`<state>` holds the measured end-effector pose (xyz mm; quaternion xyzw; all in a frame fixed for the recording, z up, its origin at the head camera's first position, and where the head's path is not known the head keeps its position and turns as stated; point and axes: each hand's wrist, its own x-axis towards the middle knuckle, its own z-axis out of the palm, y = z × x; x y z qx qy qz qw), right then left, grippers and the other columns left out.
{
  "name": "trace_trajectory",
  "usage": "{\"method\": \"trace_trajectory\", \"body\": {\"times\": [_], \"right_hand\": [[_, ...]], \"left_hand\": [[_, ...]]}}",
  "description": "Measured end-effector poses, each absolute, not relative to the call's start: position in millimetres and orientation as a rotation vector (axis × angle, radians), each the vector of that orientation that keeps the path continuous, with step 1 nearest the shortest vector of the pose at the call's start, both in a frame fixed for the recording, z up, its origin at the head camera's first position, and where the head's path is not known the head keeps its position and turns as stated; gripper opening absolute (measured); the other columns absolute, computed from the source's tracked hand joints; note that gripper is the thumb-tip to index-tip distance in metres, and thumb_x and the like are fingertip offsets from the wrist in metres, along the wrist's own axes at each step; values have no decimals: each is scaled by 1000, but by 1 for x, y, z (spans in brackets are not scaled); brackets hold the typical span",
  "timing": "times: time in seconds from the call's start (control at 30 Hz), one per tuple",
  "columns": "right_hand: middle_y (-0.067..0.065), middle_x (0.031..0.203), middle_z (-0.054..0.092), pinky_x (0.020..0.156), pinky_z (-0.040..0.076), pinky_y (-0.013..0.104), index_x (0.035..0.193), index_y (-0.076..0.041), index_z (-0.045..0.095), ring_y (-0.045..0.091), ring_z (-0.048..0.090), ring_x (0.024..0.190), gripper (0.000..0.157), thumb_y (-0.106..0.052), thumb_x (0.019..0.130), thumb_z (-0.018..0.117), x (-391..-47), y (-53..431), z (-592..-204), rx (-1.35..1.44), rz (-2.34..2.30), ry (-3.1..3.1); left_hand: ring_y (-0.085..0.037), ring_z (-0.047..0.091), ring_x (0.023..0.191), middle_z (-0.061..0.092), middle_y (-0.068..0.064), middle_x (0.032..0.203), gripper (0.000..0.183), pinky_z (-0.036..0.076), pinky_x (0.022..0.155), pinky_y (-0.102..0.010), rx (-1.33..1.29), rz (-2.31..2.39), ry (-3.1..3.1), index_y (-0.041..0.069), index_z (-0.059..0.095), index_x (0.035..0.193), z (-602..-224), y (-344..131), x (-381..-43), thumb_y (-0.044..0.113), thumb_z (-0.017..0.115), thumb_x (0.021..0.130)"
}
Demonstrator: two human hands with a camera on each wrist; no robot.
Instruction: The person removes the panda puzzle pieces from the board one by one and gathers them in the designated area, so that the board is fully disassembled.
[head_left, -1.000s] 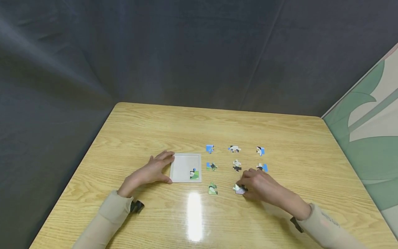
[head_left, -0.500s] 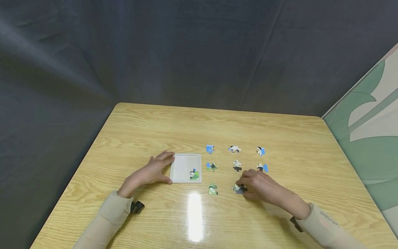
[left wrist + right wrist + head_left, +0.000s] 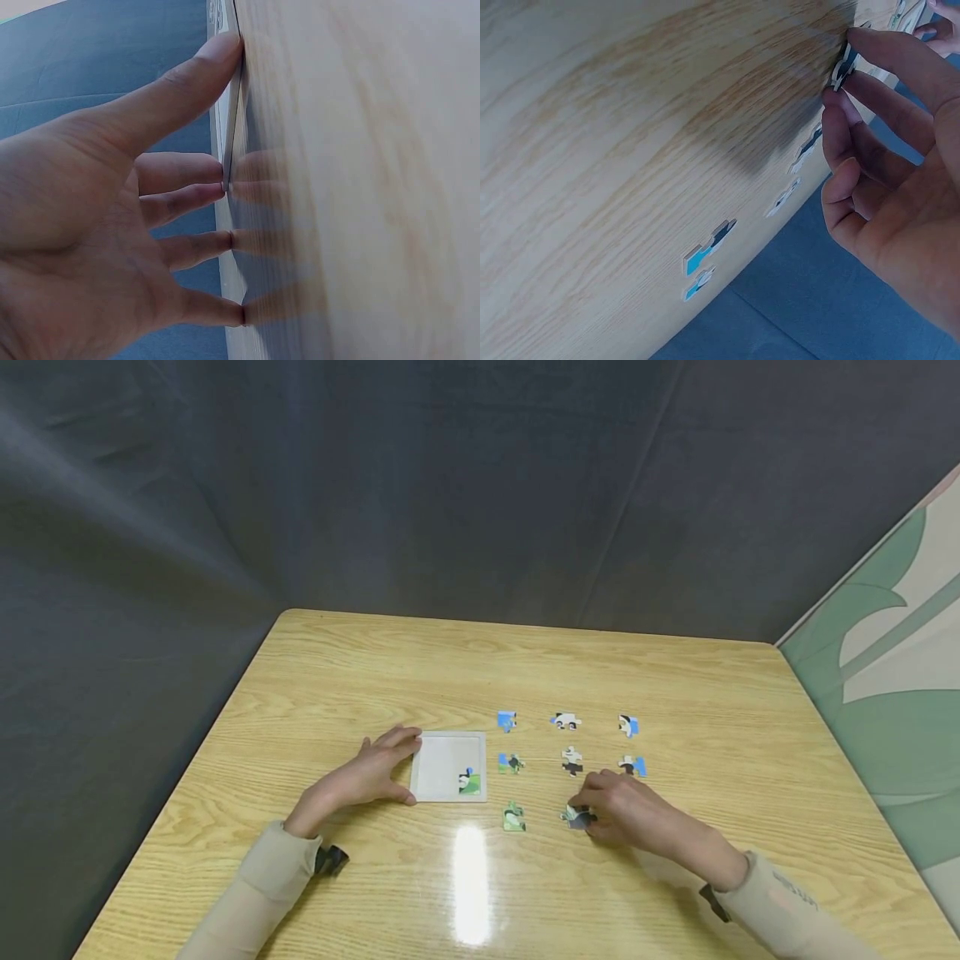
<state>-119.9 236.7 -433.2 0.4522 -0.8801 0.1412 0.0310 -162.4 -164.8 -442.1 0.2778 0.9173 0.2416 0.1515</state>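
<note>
A shallow white puzzle tray (image 3: 438, 768) lies flat on the table, with one green, black and white puzzle piece (image 3: 469, 782) in its lower right corner. At the tray's left side, my left hand (image 3: 367, 774) spreads thumb and forefinger to touch its two left corners; the fingers look nearly straight in the left wrist view. My right hand (image 3: 622, 806) pinches a dark and white puzzle piece (image 3: 577, 816) between thumb and fingertips, close to the tabletop. In the right wrist view the pinched piece (image 3: 844, 66) is tilted on edge, partly covered by the fingers.
Several loose puzzle pieces lie in rows right of the tray, among them a green piece (image 3: 513, 817), a black and white piece (image 3: 572, 761) and a blue corner piece (image 3: 507, 720). A dark curtain (image 3: 480, 485) hangs behind the wooden table (image 3: 375, 668).
The piece in my right hand has tilted slightly, losing its bright glare and looking darker. Both hands otherwise stay in nearly the same places.
</note>
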Motion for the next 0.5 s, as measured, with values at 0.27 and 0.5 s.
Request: {"method": "trace_trajectory", "body": {"times": [0.27, 0.5], "right_hand": [[1, 90, 64, 64, 51, 24, 98, -5, 73, 10, 56, 77, 33, -5, 67, 83, -120, 236, -434, 1391, 435, -2712], [2, 93, 64, 64, 52, 26, 102, -5, 72, 11, 57, 79, 40, -9, 66, 87, -120, 231, -422, 1401, 444, -2690]], "left_hand": [[-42, 13, 143, 26, -17, 155, 85, 12, 101, -77, 788, 697, 2632, -6, 41, 142, -441, -165, -162, 26, 82, 75], [-42, 13, 143, 26, -18, 155, 84, 12, 101, -77, 794, 692, 2634, -7, 41, 142, -440, -164, -162, 26, 81, 75]]}}
